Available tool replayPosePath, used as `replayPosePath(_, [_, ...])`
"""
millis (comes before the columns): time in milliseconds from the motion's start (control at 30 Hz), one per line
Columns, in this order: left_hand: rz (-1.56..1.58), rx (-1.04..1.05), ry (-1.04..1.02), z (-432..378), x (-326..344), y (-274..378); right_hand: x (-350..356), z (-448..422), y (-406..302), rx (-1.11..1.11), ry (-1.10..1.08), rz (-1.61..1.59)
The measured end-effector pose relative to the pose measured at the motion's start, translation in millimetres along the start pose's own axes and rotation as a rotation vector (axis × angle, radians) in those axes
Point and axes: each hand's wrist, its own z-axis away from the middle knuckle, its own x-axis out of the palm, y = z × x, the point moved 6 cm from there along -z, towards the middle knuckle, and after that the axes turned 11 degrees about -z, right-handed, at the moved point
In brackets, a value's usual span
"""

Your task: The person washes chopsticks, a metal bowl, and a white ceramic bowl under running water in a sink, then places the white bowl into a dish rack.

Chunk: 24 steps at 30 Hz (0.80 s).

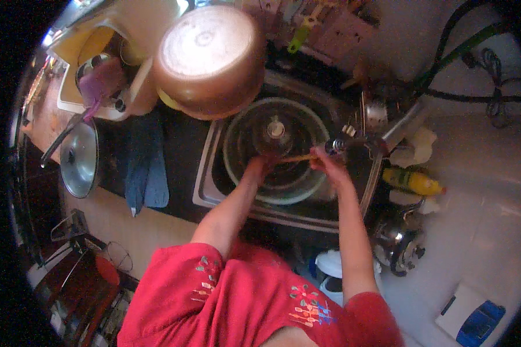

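Note:
Both of my hands are over a round, see-through bowl or lid (282, 200) lying in the metal-rimmed sink (202, 186). My left hand (269, 161) is blurred and dark, near the round thing's middle, and its fingers cannot be made out well. A thin yellowish stick-like thing (297, 158) stretches between the two hands. At its right end my right hand (323, 162) has its fingers closed on it, close to the faucet (351, 142). A small round knob or drain part (275, 129) shows just above my left hand.
A large copper-coloured pot (217, 86) stands bottom up behind the sink. A blue cloth (145, 173) hangs over the counter edge, beside a metal lid (79, 158). At left is a dish tub (69, 102); at right lie a yellow bottle (412, 181) and a metal pot (395, 243).

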Motion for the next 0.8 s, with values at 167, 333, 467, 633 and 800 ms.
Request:
replayPosePath(167, [0.009,-0.246,-0.059,29,4,7,20,17,-4,-0.052,-0.013,-0.123])
replayPosePath(333, [0.019,-0.371,0.043,56,-14,10,62,42,-13,-0.141,-0.035,0.064])
replayPosePath(467, [0.218,-0.385,-0.033,57,-11,8,98,77,-66,-0.469,-0.010,0.388])
replayPosePath(633, [0.217,-0.313,-0.063,69,-6,47,116,119,-161,-0.718,0.057,0.569])
replayPosePath(800, [0.172,-0.257,-0.085,57,-26,29,117,176,-276,-1.070,0.075,0.493])
